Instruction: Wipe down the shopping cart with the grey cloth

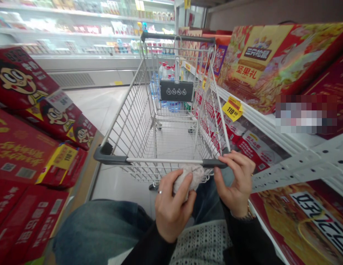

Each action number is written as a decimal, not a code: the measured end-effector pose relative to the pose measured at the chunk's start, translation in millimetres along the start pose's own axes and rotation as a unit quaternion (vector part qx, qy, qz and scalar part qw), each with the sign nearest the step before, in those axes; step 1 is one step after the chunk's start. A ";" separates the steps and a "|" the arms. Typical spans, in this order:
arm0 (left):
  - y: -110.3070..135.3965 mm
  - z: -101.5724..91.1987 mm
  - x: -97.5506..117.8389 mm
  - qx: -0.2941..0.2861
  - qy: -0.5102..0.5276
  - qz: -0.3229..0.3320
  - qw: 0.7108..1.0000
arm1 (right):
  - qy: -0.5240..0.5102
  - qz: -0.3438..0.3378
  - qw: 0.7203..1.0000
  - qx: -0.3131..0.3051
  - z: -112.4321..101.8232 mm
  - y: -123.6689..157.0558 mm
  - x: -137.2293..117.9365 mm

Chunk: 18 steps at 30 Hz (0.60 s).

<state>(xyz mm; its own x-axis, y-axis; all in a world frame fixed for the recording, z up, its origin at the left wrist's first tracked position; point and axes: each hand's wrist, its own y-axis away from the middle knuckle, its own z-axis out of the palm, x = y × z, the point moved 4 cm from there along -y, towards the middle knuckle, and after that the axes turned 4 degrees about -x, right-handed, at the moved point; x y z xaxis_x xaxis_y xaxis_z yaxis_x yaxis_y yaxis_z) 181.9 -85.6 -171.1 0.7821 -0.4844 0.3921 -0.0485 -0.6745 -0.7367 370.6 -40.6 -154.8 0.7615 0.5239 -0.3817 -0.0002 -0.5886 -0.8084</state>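
The left hand [172, 211], with a plain ring [159, 191] on one finger, is curled closed around a soft, fuzzy grey-pink bundle [191, 177], its fingers wrapped across the near side. What the bundle is cannot be told from this view. It sits just below the cart handle, between the two hands. The right hand [236, 186] is apart from it, with its fingers [229, 157] hooked over the dark plastic grip [215, 163] at the right end of the handle and its thumb dropped below the bar. Whether that thumb touches the bundle is hard to tell. Gripping the bar this way looks steady, and it leaves the left hand wholly on the bundle.

A metal wrist band [246, 217] shows at the edge of the black sleeve [237, 230]. Below the hands are denim-clad legs [91, 230]. Ahead runs the wire shopping cart [157, 117], with a black plate [176, 90] on its far wall. To the right, a white shelf edge [268, 127] carries a yellow 119.00 price tag [232, 108] and a red nut gift box [259, 62]. Red cartoon-faced boxes [19, 81] are stacked on the left, and a refrigerated display case [77, 70] stands beyond.
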 end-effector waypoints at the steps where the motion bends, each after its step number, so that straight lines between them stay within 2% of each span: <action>1: 1.3 2.8 -0.4 -0.002 -0.003 0.000 1.000 | 0.000 0.002 1.000 -0.001 0.3 0.2 0.5; 7: -8.4 1.1 7.7 0.013 0.002 0.003 1.000 | 0.001 0.005 1.000 0.009 0.1 0.7 1.7; 10: -8.7 3.7 8.2 -0.002 0.006 0.002 1.000 | 0.003 0.006 1.000 0.007 -0.1 1.1 2.6; 13: -4.7 3.1 3.2 -0.006 -0.003 0.002 1.000 | 0.004 0.003 1.000 0.002 -0.1 1.8 3.5; 18: -2.2 -11.5 -10.2 0.028 -0.036 -0.006 0.999 | 0.003 0.003 1.000 0.001 0.6 2.0 3.2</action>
<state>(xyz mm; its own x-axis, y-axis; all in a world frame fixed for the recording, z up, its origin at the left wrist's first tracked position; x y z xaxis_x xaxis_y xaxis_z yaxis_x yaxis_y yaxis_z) 166.9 -85.6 -167.1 0.8248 -0.4346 0.3617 -0.0063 -0.6468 -0.7626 372.7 -39.7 -157.9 0.7658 0.5167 -0.3828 -0.0061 -0.5895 -0.8077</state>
